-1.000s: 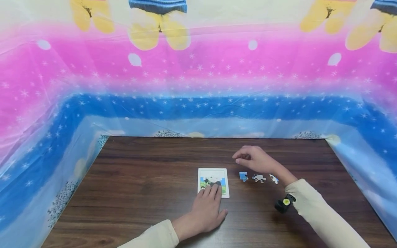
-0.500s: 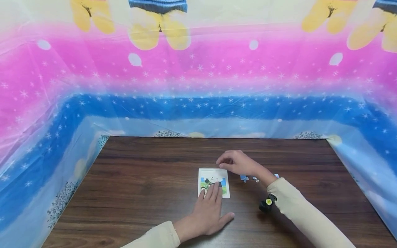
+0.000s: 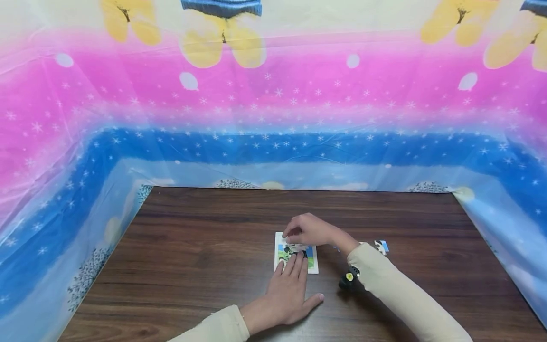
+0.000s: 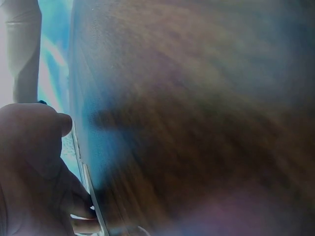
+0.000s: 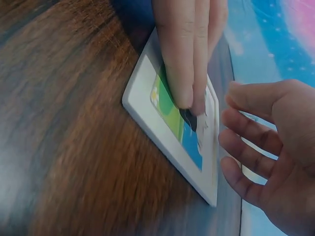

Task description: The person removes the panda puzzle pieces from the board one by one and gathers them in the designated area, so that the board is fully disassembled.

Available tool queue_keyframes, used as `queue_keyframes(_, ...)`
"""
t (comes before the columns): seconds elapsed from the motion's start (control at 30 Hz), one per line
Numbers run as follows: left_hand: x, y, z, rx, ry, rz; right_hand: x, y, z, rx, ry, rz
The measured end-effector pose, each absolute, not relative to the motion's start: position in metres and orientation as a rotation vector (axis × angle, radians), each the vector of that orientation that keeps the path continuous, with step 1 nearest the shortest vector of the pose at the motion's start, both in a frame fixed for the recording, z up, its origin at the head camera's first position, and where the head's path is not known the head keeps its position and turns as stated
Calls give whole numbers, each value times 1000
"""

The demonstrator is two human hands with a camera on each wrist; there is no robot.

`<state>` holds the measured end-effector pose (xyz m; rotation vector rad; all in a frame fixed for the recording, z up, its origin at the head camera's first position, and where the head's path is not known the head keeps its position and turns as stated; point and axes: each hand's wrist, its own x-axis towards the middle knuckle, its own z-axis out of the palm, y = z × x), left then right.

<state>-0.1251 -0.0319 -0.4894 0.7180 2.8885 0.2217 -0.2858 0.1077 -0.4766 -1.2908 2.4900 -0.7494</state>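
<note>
A small white-framed jigsaw board (image 3: pixel 314 266) with a panda picture lies mid-table. Straight fingers of my left hand (image 3: pixel 286 292) rest on its lower part, thumb spread on the table. My right hand (image 3: pixel 307 228) hovers at the board's upper edge, its fingertips overlapping the pale top area. In the right wrist view, the right hand (image 5: pixel 275 142) has loosely curled fingers beside the board (image 5: pixel 140 86), thumb near the index finger, and no piece shows between them. A blue-and-white jigsaw piece (image 3: pixel 381 246) lies right of the board. Other pieces there are mostly hidden by the right forearm.
Dark wood table (image 3: pixel 205 237) surrounds the board. A patterned cloth (image 3: pixel 273 147) in pink and blue hangs along the back and both sides. On the right wrist sits a black camera (image 3: pixel 348 280), beside the pale sleeve (image 3: pixel 397 285).
My right hand has moved left and slightly nearer, from above the loose pieces to the board's top. The left thumb has spread outward while its fingers stay on the board.
</note>
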Motion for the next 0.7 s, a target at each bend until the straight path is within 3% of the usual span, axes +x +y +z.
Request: queue_keyframes(0.7, -126, -36, -488, 758, 2906, 172, -280, 93, -479, -1309, 2454, -654)
